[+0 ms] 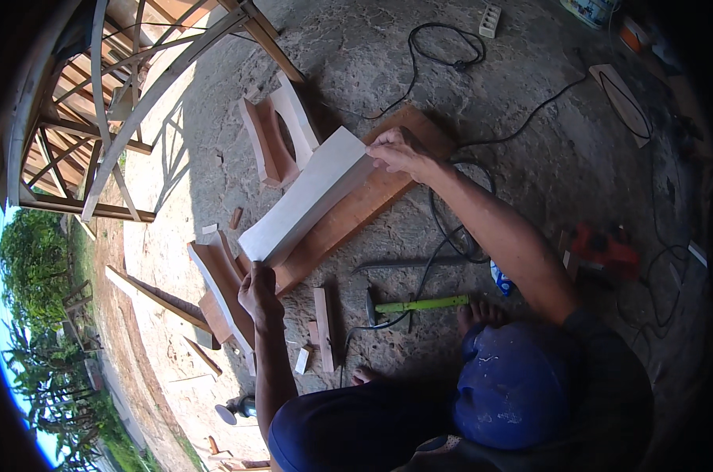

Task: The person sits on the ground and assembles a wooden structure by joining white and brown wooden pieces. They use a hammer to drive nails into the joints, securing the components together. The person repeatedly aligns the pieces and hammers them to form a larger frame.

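Observation:
A pale, gently curved wooden piece (313, 189) lies at a slant over a thick reddish-brown wooden beam (348, 220) on the ground. My left hand (259, 293) is closed at the piece's near left end, fingers pinched on its corner. At the far right end, my right hand (396, 153) grips the other corner, with the thumb and fingers bent around the edge. Beyond the piece is a curved wooden part (271, 141) with two raised sides. Another curved wooden part (219, 275) lies left of my left hand.
A hammer (419, 304) with a green handle lies by my foot, near a dark metal bar (411, 263). Wood scraps (323, 330) and an angle grinder (237, 411) are nearby. Black cable (525, 130) crosses the rough floor. A red power tool (604, 250) sits right; a wooden frame (108, 118) stands far left.

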`<state>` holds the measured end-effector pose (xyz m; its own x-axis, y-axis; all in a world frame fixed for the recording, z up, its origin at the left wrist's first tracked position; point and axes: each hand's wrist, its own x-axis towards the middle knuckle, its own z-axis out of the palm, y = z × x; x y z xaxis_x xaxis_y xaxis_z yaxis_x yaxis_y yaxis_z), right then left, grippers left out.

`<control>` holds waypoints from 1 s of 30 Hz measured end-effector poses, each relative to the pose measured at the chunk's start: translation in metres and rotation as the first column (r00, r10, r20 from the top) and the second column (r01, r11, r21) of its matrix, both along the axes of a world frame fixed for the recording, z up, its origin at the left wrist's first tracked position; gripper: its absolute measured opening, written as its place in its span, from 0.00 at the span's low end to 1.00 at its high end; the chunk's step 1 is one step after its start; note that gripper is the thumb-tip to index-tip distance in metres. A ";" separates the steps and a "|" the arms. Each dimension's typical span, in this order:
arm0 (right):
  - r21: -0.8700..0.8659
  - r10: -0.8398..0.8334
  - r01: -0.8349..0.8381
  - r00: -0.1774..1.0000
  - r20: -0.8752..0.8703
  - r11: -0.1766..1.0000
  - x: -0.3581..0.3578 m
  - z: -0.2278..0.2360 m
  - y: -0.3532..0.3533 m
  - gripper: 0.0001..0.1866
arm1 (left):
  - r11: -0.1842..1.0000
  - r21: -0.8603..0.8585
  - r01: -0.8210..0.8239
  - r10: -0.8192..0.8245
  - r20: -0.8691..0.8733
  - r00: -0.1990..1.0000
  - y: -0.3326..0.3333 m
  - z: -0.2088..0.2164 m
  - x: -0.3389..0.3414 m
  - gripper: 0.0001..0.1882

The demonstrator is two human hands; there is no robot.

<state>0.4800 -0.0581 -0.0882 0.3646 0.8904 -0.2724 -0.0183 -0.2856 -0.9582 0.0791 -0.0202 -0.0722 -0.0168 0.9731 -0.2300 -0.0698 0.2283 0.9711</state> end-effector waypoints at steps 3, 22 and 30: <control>-0.048 0.015 -0.013 0.999 0.043 0.999 -0.002 0.004 0.001 0.28 | 1.000 0.013 0.024 -0.024 -0.010 1.000 0.001 -0.001 -0.004 0.16; -0.175 0.120 -0.100 0.987 0.105 0.979 0.001 0.020 0.009 0.26 | 0.995 -0.082 -0.048 0.060 0.159 0.985 -0.002 0.004 -0.004 0.10; -0.211 0.075 -0.062 0.996 0.054 0.975 0.004 0.024 0.000 0.39 | 0.997 0.003 -0.075 0.075 0.089 0.993 0.000 -0.006 -0.002 0.22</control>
<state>0.4840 -0.0580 -0.0647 0.3268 0.8394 -0.4342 0.0652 -0.4783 -0.8757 0.0769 -0.0201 -0.0777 -0.0695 0.9713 -0.2275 -0.1724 0.2129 0.9618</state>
